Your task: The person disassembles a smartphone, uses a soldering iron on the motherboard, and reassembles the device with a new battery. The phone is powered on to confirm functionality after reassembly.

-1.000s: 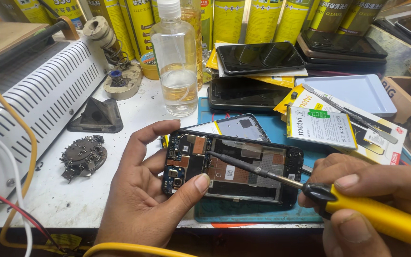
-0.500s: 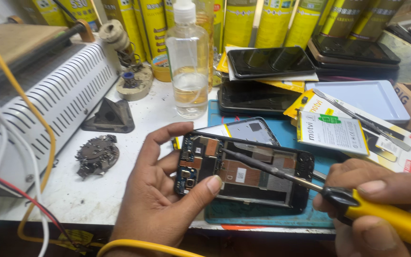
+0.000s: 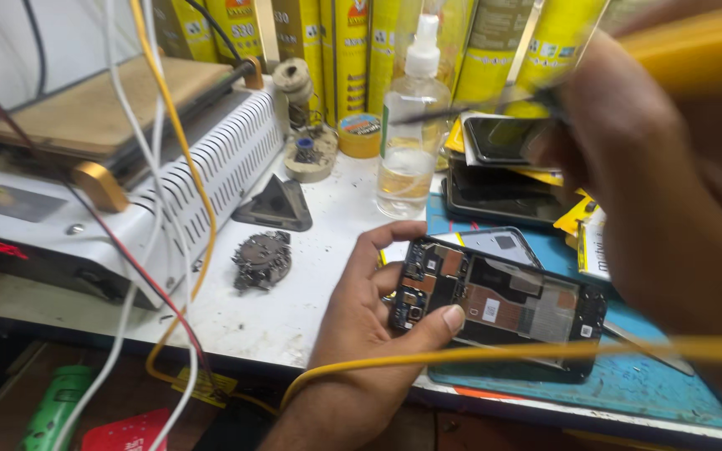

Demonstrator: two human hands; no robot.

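Note:
My left hand (image 3: 369, 334) grips the left end of an opened black phone (image 3: 511, 305), thumb on its near edge and fingers behind the far edge. The phone lies back-up on a blue mat (image 3: 628, 392), with its circuit boards and copper-coloured parts exposed. My right hand (image 3: 662, 192) is raised close to the camera and blurred. It is closed around a yellow-handled screwdriver (image 3: 695, 42), whose thin shaft points left toward a clear spray bottle (image 3: 407, 142). The right hand hides the right side of the bench.
A white ribbed machine (image 3: 127, 184) with cables fills the left. A stack of dark phones (image 3: 503, 167), yellow cans (image 3: 336, 42), a round dark metal part (image 3: 261, 260) and a black wedge (image 3: 276, 205) lie on the white bench. A yellow cable (image 3: 545, 351) crosses in front of the phone.
My right hand has lifted the screwdriver off the phone, up toward the camera. The view has swung left and lower. The left hand keeps its hold on the phone.

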